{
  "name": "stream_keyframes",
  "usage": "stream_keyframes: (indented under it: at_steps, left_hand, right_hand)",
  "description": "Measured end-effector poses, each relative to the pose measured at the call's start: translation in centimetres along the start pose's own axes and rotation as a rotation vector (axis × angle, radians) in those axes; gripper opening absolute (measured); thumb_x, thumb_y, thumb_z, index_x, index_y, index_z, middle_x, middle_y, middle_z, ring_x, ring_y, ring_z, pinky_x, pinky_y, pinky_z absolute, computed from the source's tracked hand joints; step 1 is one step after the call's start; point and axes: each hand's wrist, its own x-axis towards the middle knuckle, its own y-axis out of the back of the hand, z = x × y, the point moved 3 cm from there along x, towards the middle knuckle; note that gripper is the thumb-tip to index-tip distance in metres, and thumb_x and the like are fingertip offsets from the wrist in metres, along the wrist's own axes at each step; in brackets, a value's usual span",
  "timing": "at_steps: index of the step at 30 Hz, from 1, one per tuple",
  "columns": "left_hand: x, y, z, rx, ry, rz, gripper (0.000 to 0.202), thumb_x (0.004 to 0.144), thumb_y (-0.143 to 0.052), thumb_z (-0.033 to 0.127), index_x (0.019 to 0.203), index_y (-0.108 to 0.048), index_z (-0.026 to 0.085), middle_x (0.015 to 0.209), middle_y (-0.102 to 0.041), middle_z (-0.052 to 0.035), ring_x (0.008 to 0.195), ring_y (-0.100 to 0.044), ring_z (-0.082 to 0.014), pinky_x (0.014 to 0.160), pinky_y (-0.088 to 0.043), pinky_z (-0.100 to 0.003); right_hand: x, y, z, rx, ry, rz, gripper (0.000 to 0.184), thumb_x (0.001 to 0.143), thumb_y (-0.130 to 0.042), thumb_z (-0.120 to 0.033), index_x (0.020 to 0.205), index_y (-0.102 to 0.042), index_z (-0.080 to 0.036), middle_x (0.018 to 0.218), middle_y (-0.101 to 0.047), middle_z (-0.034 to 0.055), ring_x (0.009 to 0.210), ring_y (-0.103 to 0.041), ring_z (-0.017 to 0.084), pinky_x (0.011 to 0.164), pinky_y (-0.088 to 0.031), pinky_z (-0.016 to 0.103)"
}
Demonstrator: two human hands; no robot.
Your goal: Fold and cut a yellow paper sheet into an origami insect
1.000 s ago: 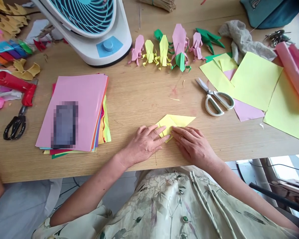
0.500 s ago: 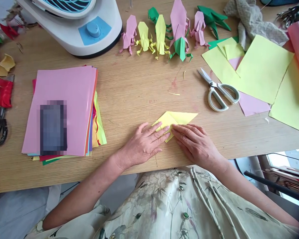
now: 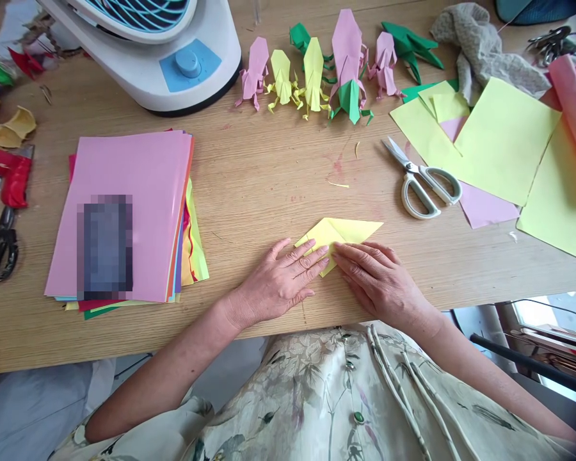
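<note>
A folded piece of yellow paper [image 3: 348, 229] lies on the table close to my body, one long point aimed right. My left hand [image 3: 274, 282] rests flat across its left part with the fingers spread. Bunched together, the fingers of my right hand [image 3: 378, 279] press on the paper's lower right edge, with the thumb tucked out of sight. Both sets of fingertips almost meet near the paper's middle and hide some of its folds. White-handled scissors [image 3: 421, 176] lie partly open farther right.
Pink, yellow and green folded paper figures [image 3: 313, 77] stand along the back. On the left sits a stack of coloured paper [image 3: 129, 166] under a blurred dark rectangle, near a white fan [image 3: 201, 86]. Yellow sheets [image 3: 504, 141] and a grey cloth [image 3: 494, 61] lie right.
The whole view has shifted slightly, so the table items appear a little lower and mostly farther right. Both hands keep nearly the same place on the yellow paper.
</note>
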Motion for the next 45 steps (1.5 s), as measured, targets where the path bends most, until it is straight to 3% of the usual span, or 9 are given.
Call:
stream_keyframes:
  at_steps: [10,16,20,23,26,29,35,45]
  left_hand:
    - [0.2,-0.2,1.4,0.05,0.114,0.064,0.053,0.098,-0.051,0.029,0.148,-0.039,0.016,0.154,-0.041,-0.0115,0.146,-0.032,-0.0269,0.115,-0.028,-0.053]
    - [0.1,-0.1,1.3,-0.027,0.125,0.048,0.046,0.101,-0.041,0.023,0.146,-0.041,0.016,0.154,-0.041,-0.01,0.147,-0.03,-0.0248,0.117,-0.022,-0.054]
    - [-0.1,-0.1,1.3,-0.04,0.137,0.032,0.05,0.103,-0.032,0.022,0.152,-0.03,0.014,0.156,-0.038,-0.0105,0.15,-0.024,-0.0232,0.118,-0.016,-0.054]
    - [-0.2,-0.4,1.5,-0.026,0.15,0.01,0.056,0.104,-0.031,0.033,0.155,-0.02,0.012,0.158,-0.033,-0.0123,0.151,-0.019,-0.0238,0.12,-0.012,-0.054]
    - [-0.2,-0.8,1.8,0.024,0.141,0.006,0.071,0.1,-0.031,0.055,0.155,-0.021,0.011,0.162,-0.024,-0.0133,0.151,-0.017,-0.027,0.12,-0.009,-0.057]
    - [-0.2,-1.0,1.7,0.065,0.164,0.0,0.082,0.095,-0.028,0.066,0.154,-0.022,0.008,0.163,-0.019,-0.0148,0.151,-0.017,-0.0281,0.12,-0.008,-0.058]
    - [-0.3,-0.8,1.6,0.082,0.233,-0.034,0.083,0.092,-0.033,0.069,0.155,-0.022,0.015,0.163,-0.019,-0.0138,0.151,-0.018,-0.029,0.12,-0.012,-0.059]
    - [-0.5,-0.6,1.9,0.059,0.33,-0.068,0.071,0.097,-0.032,0.059,0.157,-0.017,0.024,0.165,-0.013,-0.0073,0.151,-0.015,-0.0294,0.118,-0.012,-0.063]
  right_hand:
    - [-0.8,0.2,-1.9,0.039,0.096,0.032,0.048,0.094,-0.052,-0.008,0.142,-0.047,-0.014,0.137,-0.06,0.0148,0.12,-0.057,0.023,0.106,-0.04,0.046]
    - [-0.7,-0.3,-1.9,0.025,0.09,0.007,0.047,0.094,-0.053,-0.012,0.14,-0.05,-0.016,0.14,-0.056,0.016,0.121,-0.055,0.025,0.103,-0.042,0.046]
    - [-0.7,-0.4,-1.9,0.022,0.059,-0.027,0.047,0.094,-0.053,-0.014,0.141,-0.051,-0.017,0.14,-0.054,0.0172,0.12,-0.054,0.029,0.1,-0.044,0.048]
    - [-0.6,-0.4,-1.9,0.029,0.049,-0.019,0.048,0.093,-0.053,-0.013,0.14,-0.052,-0.018,0.134,-0.058,0.0169,0.114,-0.055,0.029,0.097,-0.045,0.048]
    - [-0.5,-0.3,-1.9,0.032,0.052,-0.008,0.049,0.092,-0.054,-0.013,0.14,-0.053,-0.018,0.129,-0.059,0.0172,0.11,-0.055,0.029,0.095,-0.046,0.049]
    - [-0.5,-0.3,-1.8,0.035,0.055,0.003,0.05,0.091,-0.055,-0.012,0.141,-0.052,-0.018,0.128,-0.059,0.0172,0.11,-0.055,0.03,0.093,-0.046,0.048]
    - [-0.5,-0.4,-1.8,0.049,0.052,0.001,0.05,0.091,-0.055,-0.012,0.14,-0.053,-0.018,0.129,-0.059,0.016,0.11,-0.055,0.029,0.094,-0.045,0.047]
    - [-0.4,-0.5,-1.7,0.043,0.048,0.019,0.045,0.094,-0.052,-0.015,0.138,-0.055,-0.02,0.127,-0.062,0.0136,0.106,-0.056,0.027,0.092,-0.045,0.044]
